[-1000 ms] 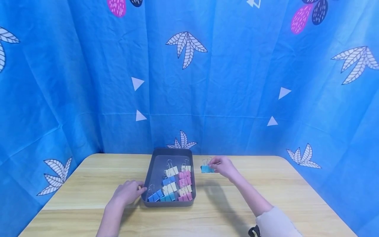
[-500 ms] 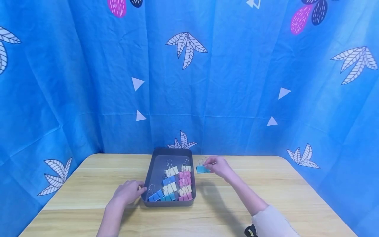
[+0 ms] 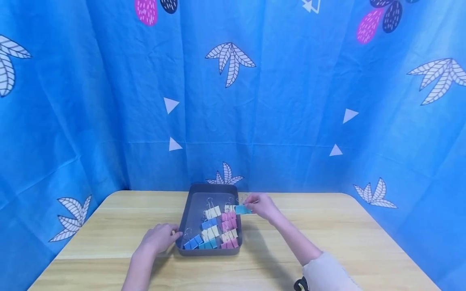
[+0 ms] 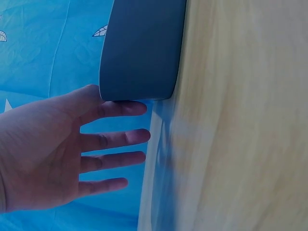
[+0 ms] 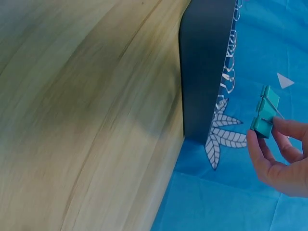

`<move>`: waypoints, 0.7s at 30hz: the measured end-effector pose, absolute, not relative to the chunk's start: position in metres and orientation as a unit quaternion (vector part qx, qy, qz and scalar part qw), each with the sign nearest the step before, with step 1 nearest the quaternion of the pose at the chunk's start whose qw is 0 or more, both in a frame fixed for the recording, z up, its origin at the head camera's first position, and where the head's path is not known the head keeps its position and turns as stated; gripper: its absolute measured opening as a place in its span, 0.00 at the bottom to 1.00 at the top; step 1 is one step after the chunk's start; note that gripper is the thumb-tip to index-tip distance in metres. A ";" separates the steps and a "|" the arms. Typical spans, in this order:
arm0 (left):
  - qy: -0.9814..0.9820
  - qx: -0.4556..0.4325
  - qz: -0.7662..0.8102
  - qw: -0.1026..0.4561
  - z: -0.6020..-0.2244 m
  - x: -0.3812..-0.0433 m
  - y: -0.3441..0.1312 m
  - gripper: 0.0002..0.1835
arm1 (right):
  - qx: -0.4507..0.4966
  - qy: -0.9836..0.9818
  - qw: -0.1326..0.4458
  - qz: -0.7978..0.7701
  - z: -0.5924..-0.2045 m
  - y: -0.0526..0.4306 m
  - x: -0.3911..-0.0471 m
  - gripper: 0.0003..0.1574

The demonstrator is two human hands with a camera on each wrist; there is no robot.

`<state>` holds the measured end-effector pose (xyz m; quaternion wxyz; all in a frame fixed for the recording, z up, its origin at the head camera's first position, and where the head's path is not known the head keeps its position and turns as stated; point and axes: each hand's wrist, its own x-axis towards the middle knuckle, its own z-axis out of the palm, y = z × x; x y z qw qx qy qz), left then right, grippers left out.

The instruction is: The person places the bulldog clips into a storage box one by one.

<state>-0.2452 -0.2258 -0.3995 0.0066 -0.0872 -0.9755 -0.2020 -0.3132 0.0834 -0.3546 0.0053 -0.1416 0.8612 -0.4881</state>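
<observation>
My right hand (image 3: 263, 206) pinches a teal binder clip (image 3: 242, 209) by its thumb and fingertips, at the right rim of a dark grey tray (image 3: 196, 200). In the right wrist view the clip (image 5: 267, 109) shows its teal body and a wire handle, held higher than the tray's side wall (image 5: 204, 72). My left hand (image 3: 159, 238) rests against the tray's left side; in the left wrist view its fingers are straight and spread, the index along the tray's wall (image 4: 139, 53). Inside the tray, pink clips (image 3: 229, 223), cream clips (image 3: 212, 212) and blue clips (image 3: 193, 242) stand in rows.
A light wooden table (image 3: 327, 238) carries the tray near its middle. Behind it and along both sides hangs a blue curtain (image 3: 291, 101) with leaf prints. Wire handles (image 5: 230, 72) of the clips stick up above the tray's rim.
My right hand has moved left with the teal binder clip, from beside the tray to its right rim. The left hand keeps its place at the tray.
</observation>
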 end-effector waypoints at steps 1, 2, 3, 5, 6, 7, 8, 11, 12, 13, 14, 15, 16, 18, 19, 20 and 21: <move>-0.976 -0.087 -0.202 0.007 -0.400 -0.245 -0.226 0.17 | -0.146 0.861 0.007 -0.487 -0.355 0.082 -0.313 0.04; -0.976 -0.088 -0.201 0.006 -0.400 -0.245 -0.226 0.17 | -0.151 0.860 0.008 -0.487 -0.355 0.080 -0.313 0.05; -0.976 -0.087 -0.201 0.006 -0.400 -0.246 -0.226 0.17 | -0.155 0.860 0.010 -0.486 -0.355 0.078 -0.313 0.06; -0.976 -0.086 -0.199 0.006 -0.400 -0.246 -0.226 0.17 | -0.162 0.859 0.013 -0.486 -0.356 0.074 -0.313 0.06; -0.976 -0.086 -0.199 0.005 -0.399 -0.246 -0.226 0.17 | -0.163 0.859 0.013 -0.485 -0.356 0.072 -0.313 0.06; -0.976 -0.087 -0.199 0.005 -0.399 -0.246 -0.226 0.17 | -0.164 0.859 0.013 -0.485 -0.357 0.070 -0.314 0.06; -0.976 -0.086 -0.199 0.005 -0.399 -0.246 -0.225 0.17 | -0.165 0.858 0.013 -0.485 -0.357 0.069 -0.314 0.06; -0.976 -0.086 -0.202 0.005 -0.398 -0.246 -0.225 0.17 | -0.169 0.860 0.010 -0.482 -0.359 0.063 -0.315 0.04; -0.975 -0.087 -0.202 0.005 -0.398 -0.246 -0.225 0.17 | -0.170 0.861 0.011 -0.480 -0.359 0.062 -0.315 0.04; -0.975 -0.087 -0.203 0.005 -0.398 -0.246 -0.225 0.17 | -0.175 0.862 0.009 -0.475 -0.359 0.060 -0.315 0.04; -0.975 -0.088 -0.204 0.005 -0.397 -0.245 -0.225 0.16 | -0.177 0.864 0.009 -0.471 -0.360 0.058 -0.315 0.04; -0.975 -0.088 -0.204 0.005 -0.397 -0.245 -0.225 0.17 | -0.180 0.867 0.007 -0.465 -0.360 0.057 -0.315 0.03; -0.975 -0.088 -0.205 0.006 -0.396 -0.245 -0.224 0.17 | -0.181 0.869 0.007 -0.460 -0.360 0.055 -0.315 0.03; -0.975 -0.088 -0.205 0.005 -0.396 -0.244 -0.224 0.17 | -0.188 0.874 0.002 -0.448 -0.360 0.051 -0.315 0.03; -0.975 -0.087 -0.204 0.004 -0.396 -0.244 -0.224 0.17 | -0.192 0.876 -0.001 -0.443 -0.360 0.049 -0.315 0.03; -0.975 -0.087 -0.204 0.004 -0.395 -0.244 -0.224 0.17 | -0.191 0.877 0.000 -0.440 -0.360 0.047 -0.314 0.03; -0.975 -0.085 -0.204 0.003 -0.395 -0.244 -0.224 0.17 | -0.193 0.879 -0.002 -0.437 -0.360 0.046 -0.314 0.03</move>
